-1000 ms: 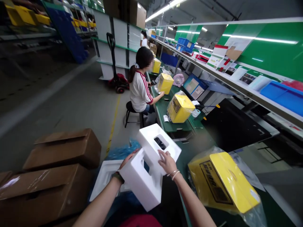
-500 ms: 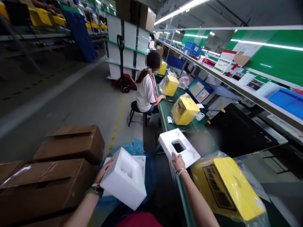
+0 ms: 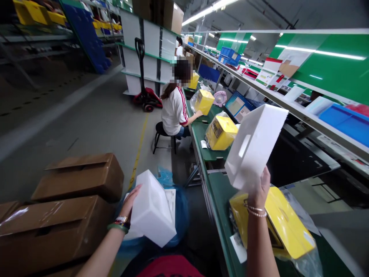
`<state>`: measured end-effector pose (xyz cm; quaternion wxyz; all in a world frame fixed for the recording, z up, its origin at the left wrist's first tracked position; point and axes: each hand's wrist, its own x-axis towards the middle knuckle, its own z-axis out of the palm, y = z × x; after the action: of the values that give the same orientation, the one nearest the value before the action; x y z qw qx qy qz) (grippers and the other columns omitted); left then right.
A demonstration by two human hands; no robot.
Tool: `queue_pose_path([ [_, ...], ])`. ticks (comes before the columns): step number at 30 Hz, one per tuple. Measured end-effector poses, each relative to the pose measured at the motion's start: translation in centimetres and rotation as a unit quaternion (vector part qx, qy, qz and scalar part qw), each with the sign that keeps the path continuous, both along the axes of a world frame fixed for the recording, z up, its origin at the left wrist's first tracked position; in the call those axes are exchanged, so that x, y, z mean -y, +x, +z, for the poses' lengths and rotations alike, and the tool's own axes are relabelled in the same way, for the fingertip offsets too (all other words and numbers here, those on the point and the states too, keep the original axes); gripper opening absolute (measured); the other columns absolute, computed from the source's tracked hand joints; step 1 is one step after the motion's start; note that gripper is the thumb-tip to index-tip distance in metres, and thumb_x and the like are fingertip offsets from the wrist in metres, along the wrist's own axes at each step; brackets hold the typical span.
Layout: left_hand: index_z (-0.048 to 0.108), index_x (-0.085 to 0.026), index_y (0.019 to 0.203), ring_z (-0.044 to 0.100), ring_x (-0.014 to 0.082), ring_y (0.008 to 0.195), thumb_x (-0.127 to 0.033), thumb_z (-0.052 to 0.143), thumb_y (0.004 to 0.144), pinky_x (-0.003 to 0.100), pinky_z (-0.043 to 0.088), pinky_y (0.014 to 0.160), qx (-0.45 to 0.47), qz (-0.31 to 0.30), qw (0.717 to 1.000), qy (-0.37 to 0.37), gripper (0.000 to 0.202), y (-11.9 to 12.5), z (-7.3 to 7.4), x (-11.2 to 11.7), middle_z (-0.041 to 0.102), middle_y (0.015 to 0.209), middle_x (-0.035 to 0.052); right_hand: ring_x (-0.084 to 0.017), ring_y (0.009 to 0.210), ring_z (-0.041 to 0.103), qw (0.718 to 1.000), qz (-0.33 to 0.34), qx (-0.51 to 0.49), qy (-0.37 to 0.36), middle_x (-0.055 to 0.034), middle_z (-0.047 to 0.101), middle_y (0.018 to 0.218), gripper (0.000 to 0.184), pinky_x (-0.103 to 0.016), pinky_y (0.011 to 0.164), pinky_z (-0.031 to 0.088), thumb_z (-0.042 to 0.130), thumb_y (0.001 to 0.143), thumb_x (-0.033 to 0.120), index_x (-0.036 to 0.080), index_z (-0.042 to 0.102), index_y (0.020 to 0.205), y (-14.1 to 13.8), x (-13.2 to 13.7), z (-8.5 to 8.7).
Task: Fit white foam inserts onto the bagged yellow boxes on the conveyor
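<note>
My left hand [image 3: 131, 204] is wrapped round the left side of a white foam block [image 3: 151, 209] with a recess in its face. It is tilted above a blue plastic bag [image 3: 181, 215] in which more white foam [image 3: 172, 200] shows. Raised over the bench, my right hand [image 3: 259, 188] grips the lower edge of a second white foam piece [image 3: 256, 142], which stands steeply tilted with a slot in its side. Under my right forearm lies a yellow box [image 3: 288, 223] in clear plastic wrap, with a white paper slip [image 3: 238, 246] beside it.
Brown cartons [image 3: 54, 223] are stacked on the left. A co-worker in a white shirt [image 3: 174, 107] sits on a stool [image 3: 163, 132] at the green bench [image 3: 213, 192]. Further wrapped yellow boxes [image 3: 221, 132] stand along it. A shelf [image 3: 276, 92] runs above, and a pallet jack [image 3: 147, 96] stands behind.
My right hand has lifted its foam piece up and to the right, turning it from nearly flat to steep. The left foam block has tilted slightly. The co-worker's hand now touches a yellow box.
</note>
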<state>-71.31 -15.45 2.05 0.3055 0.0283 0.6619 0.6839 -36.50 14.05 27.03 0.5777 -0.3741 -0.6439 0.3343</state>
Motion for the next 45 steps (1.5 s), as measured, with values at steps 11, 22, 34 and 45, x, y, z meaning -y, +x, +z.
queue_pose_path([
  [11, 0.064, -0.014, 0.120, 0.049, 0.0304, 0.130, -0.040, 0.063, 0.073, 0.041, 0.033, 0.115, -0.001, -0.031, 0.999, -0.006, 0.054, 0.3, 2.3, -1.3, 0.056, 0.139, 0.0118, -0.021, 0.083, 0.054, 0.932, -0.001, 0.361, 0.006, -0.0108, 0.052, 0.101, 0.058, -0.035, 0.074, 0.048, 0.048, 0.091, 0.047, 0.017, 0.045, 0.140, -0.6, 3.4, -9.9],
  [22, 0.070, -0.017, 0.105, 0.053, 0.0290, 0.127, -0.031, 0.065, 0.071, 0.037, 0.043, 0.108, 0.051, 0.039, 0.998, -0.021, 0.038, 0.3, 3.1, 0.1, 0.062, 0.133, 0.0075, -0.021, 0.090, 0.060, 0.782, 0.114, 0.606, -0.091, -0.0133, 0.049, 0.112, 0.049, -0.033, 0.082, 0.048, 0.047, 0.091, 0.025, 0.021, 0.045, 0.140, -3.1, 5.0, -19.4],
  [34, 0.068, -0.014, 0.114, 0.062, 0.0239, 0.083, -0.045, 0.060, 0.064, 0.036, 0.053, 0.080, -0.108, 0.042, 0.982, -0.149, 0.059, -2.8, -0.6, 2.5, 0.069, 0.089, 0.0062, -0.019, 0.085, 0.055, 0.871, 0.347, 0.200, -0.286, -0.0040, 0.060, 0.094, 0.053, -0.035, 0.084, 0.046, 0.058, 0.083, 0.050, 0.024, 0.057, 0.129, -6.5, 14.2, -17.0],
  [45, 0.071, -0.015, 0.108, 0.066, 0.0256, 0.091, -0.047, 0.063, 0.066, 0.033, 0.055, 0.079, -0.148, -0.004, 0.979, -0.140, 0.054, -3.2, -1.1, 2.4, 0.073, 0.100, 0.0095, -0.018, 0.077, 0.065, 0.788, 0.327, 0.068, -0.517, -0.0070, 0.069, 0.099, 0.076, -0.033, 0.073, 0.051, 0.082, 0.049, 0.058, 0.017, 0.062, 0.110, -1.0, 8.0, -20.3],
])
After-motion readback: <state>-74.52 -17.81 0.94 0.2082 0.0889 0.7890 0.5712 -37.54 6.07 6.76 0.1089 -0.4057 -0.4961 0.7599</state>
